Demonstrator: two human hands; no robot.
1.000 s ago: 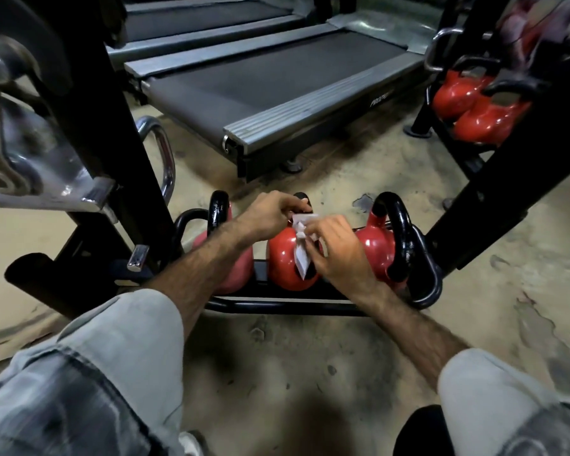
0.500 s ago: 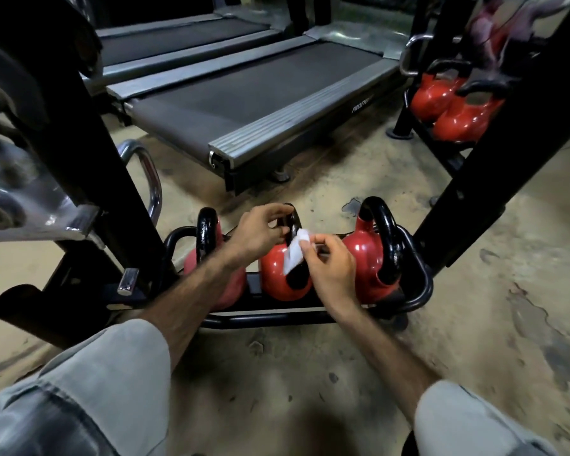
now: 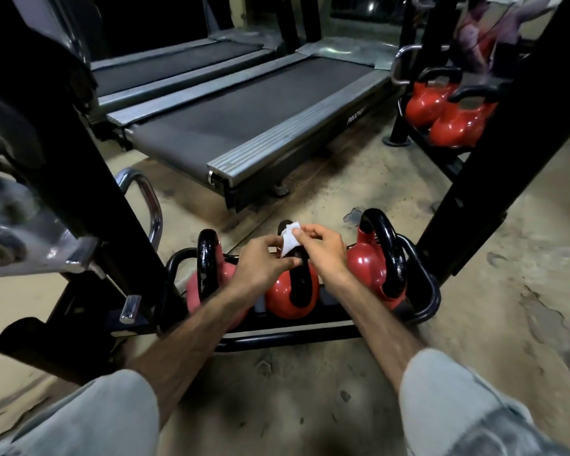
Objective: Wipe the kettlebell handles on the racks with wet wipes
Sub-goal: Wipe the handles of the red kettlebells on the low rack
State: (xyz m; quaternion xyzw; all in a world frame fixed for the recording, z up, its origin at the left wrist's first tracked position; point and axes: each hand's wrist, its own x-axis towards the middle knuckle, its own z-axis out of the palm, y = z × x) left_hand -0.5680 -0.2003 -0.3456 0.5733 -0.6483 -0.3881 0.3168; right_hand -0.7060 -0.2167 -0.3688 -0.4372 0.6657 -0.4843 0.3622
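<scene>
Three red kettlebells with black handles sit in a low black rack (image 3: 425, 301) on the floor. Over the middle kettlebell (image 3: 290, 301), my right hand (image 3: 326, 255) pinches a white wet wipe (image 3: 290, 240) near the top of its black handle. My left hand (image 3: 264, 264) grips the lower edge of the same wipe beside that handle. The left kettlebell (image 3: 208, 268) and the right kettlebell (image 3: 375, 264) stand untouched on either side.
Two treadmills (image 3: 244, 126) lie just behind the rack. A black upright post (image 3: 494, 153) rises at the right, with more red kettlebells (image 3: 448, 113) on a second rack behind it. A black frame with chrome parts (image 3: 46, 179) crowds the left. Bare concrete floor (image 3: 507, 324) spreads right.
Both hands have risen along the middle kettlebell's handle, and the wipe now sits at its top. The left hand has joined the right on the wipe. The view has shifted slightly.
</scene>
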